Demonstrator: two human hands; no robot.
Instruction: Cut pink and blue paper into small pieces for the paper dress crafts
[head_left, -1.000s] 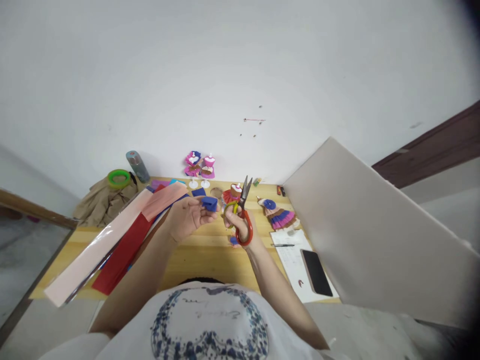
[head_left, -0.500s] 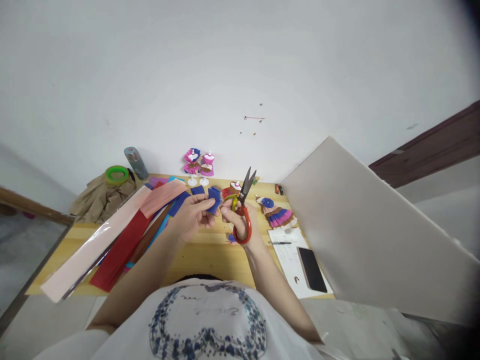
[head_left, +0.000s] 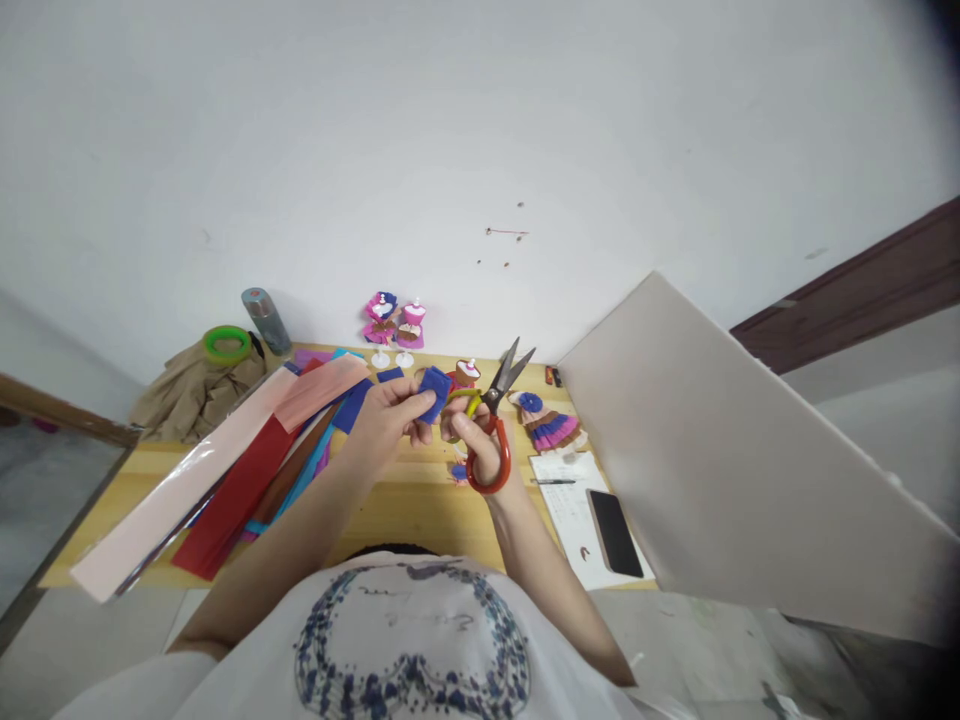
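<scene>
Between the thumb and fingers of my left hand (head_left: 394,415) is a small folded piece of blue crepe paper (head_left: 435,393). My right hand (head_left: 480,445) grips a pair of scissors (head_left: 491,410) with red and yellow handles, thumb through the red loop. The blades point up and away from me, parted, and do not touch the blue paper. Another blue piece (head_left: 390,375) lies on the table behind my left hand. Just beyond the scissors stands a small dress form (head_left: 468,371) with brown and red trim, partly hidden by my right hand.
Long crepe paper strips (head_left: 225,500) in several colours cover the table's left side. Two small dressed forms (head_left: 397,325) stand by the wall, near a flask (head_left: 266,320). To the right lie a ruffled paper dress (head_left: 551,425), a paper sheet (head_left: 581,570), a phone (head_left: 615,533) and an upright board (head_left: 735,470).
The scissor blades have spread wider and tilted further right. My left hand has moved slightly right and up with the blue paper. The view has shifted a little.
</scene>
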